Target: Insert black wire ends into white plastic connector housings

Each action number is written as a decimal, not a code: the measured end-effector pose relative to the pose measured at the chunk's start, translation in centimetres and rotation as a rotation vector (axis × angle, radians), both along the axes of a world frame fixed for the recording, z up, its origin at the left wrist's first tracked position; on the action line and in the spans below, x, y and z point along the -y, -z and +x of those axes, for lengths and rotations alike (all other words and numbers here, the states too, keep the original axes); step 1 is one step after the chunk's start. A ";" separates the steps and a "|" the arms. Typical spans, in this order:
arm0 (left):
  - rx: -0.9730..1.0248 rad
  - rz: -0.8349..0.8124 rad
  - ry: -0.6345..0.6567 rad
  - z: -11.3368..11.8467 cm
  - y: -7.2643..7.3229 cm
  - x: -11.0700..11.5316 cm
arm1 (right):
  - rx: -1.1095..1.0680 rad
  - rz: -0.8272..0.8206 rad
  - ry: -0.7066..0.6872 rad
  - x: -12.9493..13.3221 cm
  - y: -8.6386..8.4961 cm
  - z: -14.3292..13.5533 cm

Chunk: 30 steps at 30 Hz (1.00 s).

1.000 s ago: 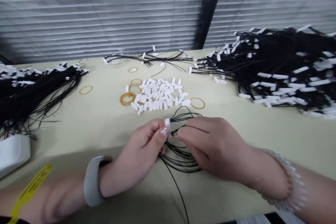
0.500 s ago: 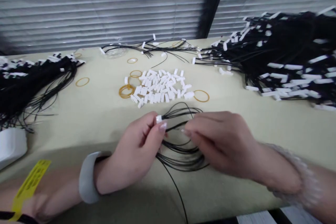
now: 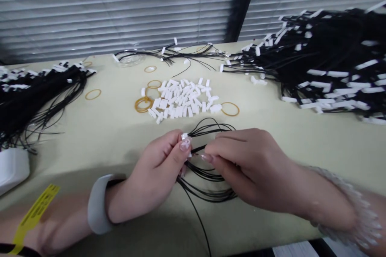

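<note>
Pinched between thumb and fingers of my left hand (image 3: 159, 172) is a white connector (image 3: 184, 136), partly covered by the thumb. Several thin black wires (image 3: 208, 128) run from it in loops to the right. My right hand (image 3: 256, 168) is closed close beside it, thumb and forefinger pinching a black wire (image 3: 198, 149) near the connector; the wire's end is too small to make out. More black wire loops (image 3: 208, 196) hang below, between both hands, and one single wire trails down to the table's front edge.
A pile of loose white connectors (image 3: 183, 100) lies ahead, with yellow rubber bands (image 3: 143, 105) around it. Bundles of black wires with white connectors lie at left (image 3: 45, 92) and right (image 3: 331, 60). A white box (image 3: 13, 168) sits at the left edge. Blinds (image 3: 120, 8) rise behind the table.
My right hand has moved slightly left, bringing its pinched fingertips closer to the white connector. My left hand keeps its hold, nearly in place.
</note>
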<state>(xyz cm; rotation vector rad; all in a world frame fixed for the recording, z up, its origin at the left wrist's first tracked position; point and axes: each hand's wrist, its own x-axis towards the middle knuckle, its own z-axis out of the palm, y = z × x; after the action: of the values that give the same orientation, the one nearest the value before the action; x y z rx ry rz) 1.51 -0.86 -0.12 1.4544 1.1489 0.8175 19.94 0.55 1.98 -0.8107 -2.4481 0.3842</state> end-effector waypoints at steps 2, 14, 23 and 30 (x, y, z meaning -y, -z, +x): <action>-0.018 0.015 0.007 0.0 0.0 0.0 | -0.001 -0.004 -0.012 -0.1 -0.1 0.0; -0.021 0.027 -0.010 0.1 -0.3 -0.2 | 0.083 0.213 -0.013 -0.2 0.4 -0.2; -0.066 0.062 -0.010 0.3 -0.5 -0.2 | 0.177 0.461 -0.079 -0.3 -0.4 -0.1; -0.138 0.100 -0.019 0.5 -0.6 -0.3 | 0.232 0.600 -0.129 0.0 -0.5 -0.3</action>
<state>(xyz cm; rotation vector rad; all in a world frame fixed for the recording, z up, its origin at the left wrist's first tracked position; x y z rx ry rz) 1.96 -0.52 0.50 1.6055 1.2420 0.8075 19.61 0.57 2.47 -0.4549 -2.6139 -0.4125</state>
